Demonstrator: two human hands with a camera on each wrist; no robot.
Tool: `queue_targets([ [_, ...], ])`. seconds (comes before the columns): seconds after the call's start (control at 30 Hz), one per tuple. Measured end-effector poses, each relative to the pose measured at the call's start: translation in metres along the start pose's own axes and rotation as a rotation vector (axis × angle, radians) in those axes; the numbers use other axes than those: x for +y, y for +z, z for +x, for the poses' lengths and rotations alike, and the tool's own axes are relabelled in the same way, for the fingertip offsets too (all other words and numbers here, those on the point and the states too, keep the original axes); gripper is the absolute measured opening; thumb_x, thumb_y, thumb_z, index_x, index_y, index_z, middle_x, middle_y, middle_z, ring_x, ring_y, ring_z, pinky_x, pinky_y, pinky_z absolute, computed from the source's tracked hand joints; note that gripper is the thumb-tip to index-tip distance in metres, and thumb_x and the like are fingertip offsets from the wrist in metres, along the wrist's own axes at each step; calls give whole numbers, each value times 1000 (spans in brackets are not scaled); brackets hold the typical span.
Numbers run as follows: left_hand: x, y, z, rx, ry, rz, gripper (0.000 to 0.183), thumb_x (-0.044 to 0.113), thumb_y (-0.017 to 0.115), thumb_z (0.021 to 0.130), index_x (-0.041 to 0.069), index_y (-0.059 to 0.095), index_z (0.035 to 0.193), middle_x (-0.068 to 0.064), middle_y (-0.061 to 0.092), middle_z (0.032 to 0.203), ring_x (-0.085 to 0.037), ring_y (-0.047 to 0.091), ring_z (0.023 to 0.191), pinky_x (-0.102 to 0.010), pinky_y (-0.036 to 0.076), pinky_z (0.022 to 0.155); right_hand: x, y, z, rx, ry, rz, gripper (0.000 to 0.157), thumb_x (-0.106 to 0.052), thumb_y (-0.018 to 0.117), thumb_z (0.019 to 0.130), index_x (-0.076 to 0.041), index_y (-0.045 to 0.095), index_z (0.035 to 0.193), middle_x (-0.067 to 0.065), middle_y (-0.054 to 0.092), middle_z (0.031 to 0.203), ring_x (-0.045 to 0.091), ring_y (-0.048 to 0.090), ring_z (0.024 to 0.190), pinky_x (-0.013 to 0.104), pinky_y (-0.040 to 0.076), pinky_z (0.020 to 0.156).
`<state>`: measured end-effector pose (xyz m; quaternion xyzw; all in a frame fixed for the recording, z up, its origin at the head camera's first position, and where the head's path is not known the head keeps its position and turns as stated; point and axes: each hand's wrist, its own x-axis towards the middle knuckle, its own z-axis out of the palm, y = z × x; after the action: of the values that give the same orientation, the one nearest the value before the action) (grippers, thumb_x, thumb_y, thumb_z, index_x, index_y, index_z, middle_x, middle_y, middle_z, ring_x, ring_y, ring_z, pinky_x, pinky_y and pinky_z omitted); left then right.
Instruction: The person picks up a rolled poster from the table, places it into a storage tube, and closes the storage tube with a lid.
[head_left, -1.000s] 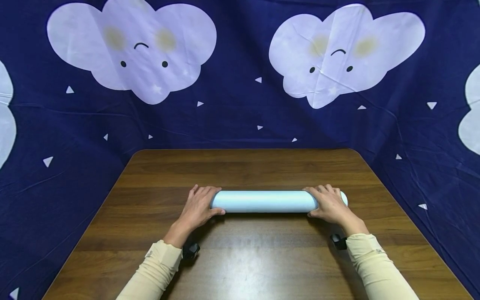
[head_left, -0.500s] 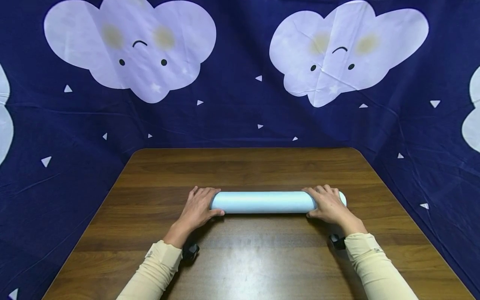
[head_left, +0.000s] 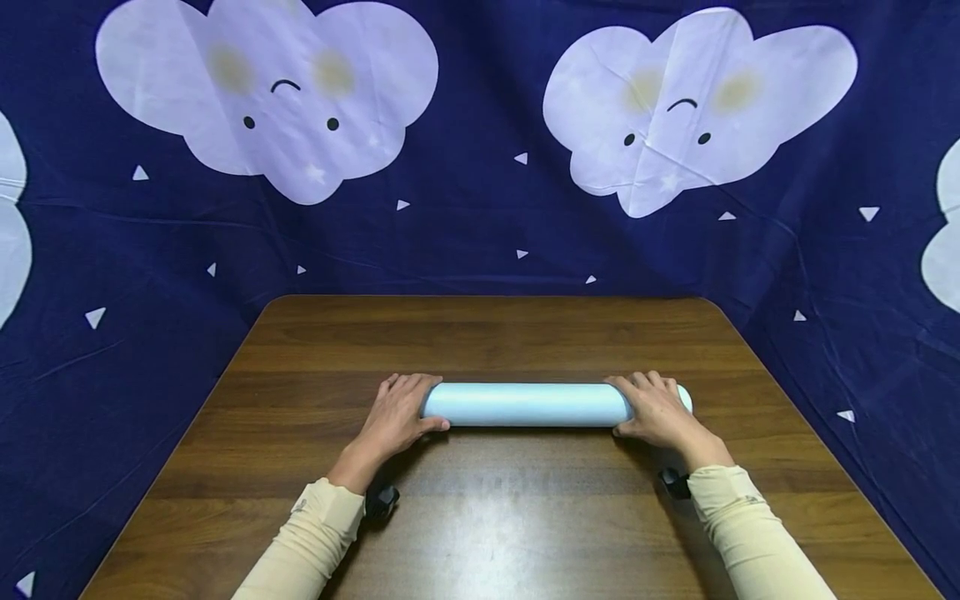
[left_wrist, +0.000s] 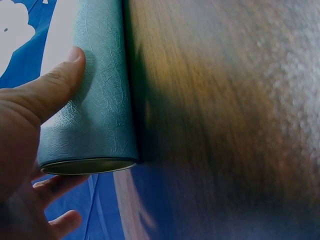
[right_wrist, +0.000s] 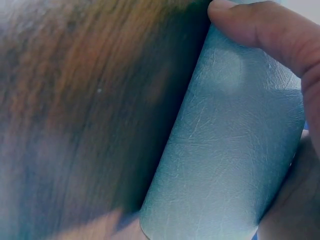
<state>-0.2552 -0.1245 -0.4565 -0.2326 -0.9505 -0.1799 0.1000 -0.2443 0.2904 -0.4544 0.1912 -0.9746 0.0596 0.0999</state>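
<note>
A long pale-blue tube (head_left: 525,405) with a fine leather-like surface lies crosswise near the middle of the brown table (head_left: 480,500). The left hand (head_left: 397,414) grips its left end, thumb on the near side and fingers over the far side. In the left wrist view, the thumb (left_wrist: 62,82) presses on the tube (left_wrist: 102,100), close to a thin-rimmed round end. The right hand (head_left: 658,410) holds it near the right end, which pokes out past the palm. The right wrist view has that thumb (right_wrist: 260,25) across the tube (right_wrist: 225,140); most other fingers are hidden.
Dark blue cloth (head_left: 480,225) with upside-down clouds hangs behind and beside the table. Both forearms wear cream sleeves, and small black devices sit at the wrists, one at the left wrist (head_left: 382,502) and one at the right wrist (head_left: 673,483).
</note>
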Motion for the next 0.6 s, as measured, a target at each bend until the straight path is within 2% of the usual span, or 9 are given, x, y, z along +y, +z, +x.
queue_targets([
  [0.37,0,-1,0,5,10,7,74,44,77,72,12,50,133,-9,58,129,-30,51,123,-56,29,107,0,0,-3,2,-8,-7,83,-35,86,59,-16,51,132,17,60,111,40,51,105,58,35,86],
  [0.6,1,-2,0,9,14,14,75,45,77,72,12,50,133,-10,57,131,-30,50,124,-56,30,107,0,-3,-1,-27,-4,9,84,-40,84,63,-17,48,136,17,57,118,42,48,111,60,33,89],
])
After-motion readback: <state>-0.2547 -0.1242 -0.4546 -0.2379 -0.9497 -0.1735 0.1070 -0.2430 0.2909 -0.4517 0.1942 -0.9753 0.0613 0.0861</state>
